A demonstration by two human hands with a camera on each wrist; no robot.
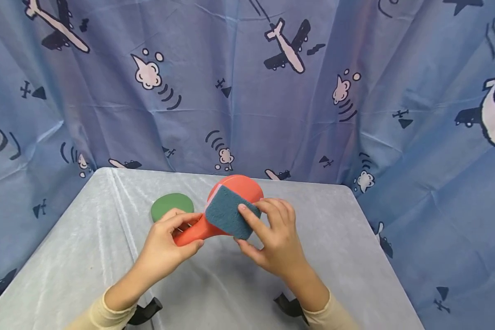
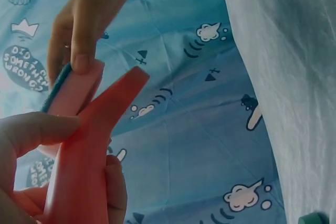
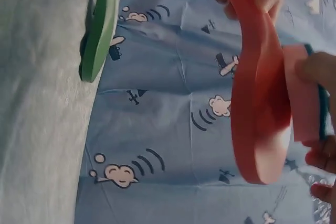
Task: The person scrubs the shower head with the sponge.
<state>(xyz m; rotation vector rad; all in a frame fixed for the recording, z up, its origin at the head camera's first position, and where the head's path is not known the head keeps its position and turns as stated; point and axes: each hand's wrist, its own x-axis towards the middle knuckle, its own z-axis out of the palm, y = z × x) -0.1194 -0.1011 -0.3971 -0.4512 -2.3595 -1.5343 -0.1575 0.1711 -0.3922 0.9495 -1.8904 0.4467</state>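
The left hand (image 1: pixel 165 247) is wrapped around the handle of an orange paddle (image 1: pixel 235 190), with the thumb laid along the near side and the fingers curled over the top, so the handle is clamped firmly. In the left wrist view the same grip is seen from below, the thumb (image 2: pixel 37 132) pressed against the orange handle (image 2: pixel 84 166). The paddle is held off the table, its round head tilted up and away from the person, roughly over the middle of the table.

The right hand (image 1: pixel 272 238) is closed on a sponge (image 1: pixel 230 213), whose dark teal scouring face is turned toward the head camera. The sponge is pinched between the fingers on top and the thumb underneath, and it is held flat against the near face of the paddle's head. In the right wrist view the pink body of the sponge (image 3: pixel 302 93) is seen touching the orange disc (image 3: pixel 260 103), with the teal layer on the outer side.

Just behind the left hand, a green paddle (image 1: pixel 171 205) is lying flat on the table (image 1: pixel 86 256), which is covered by a grey cloth. A blue curtain (image 1: pixel 247 91) printed with aeroplanes and clouds is hung behind and around the table. Cream sleeves are visible at both wrists.
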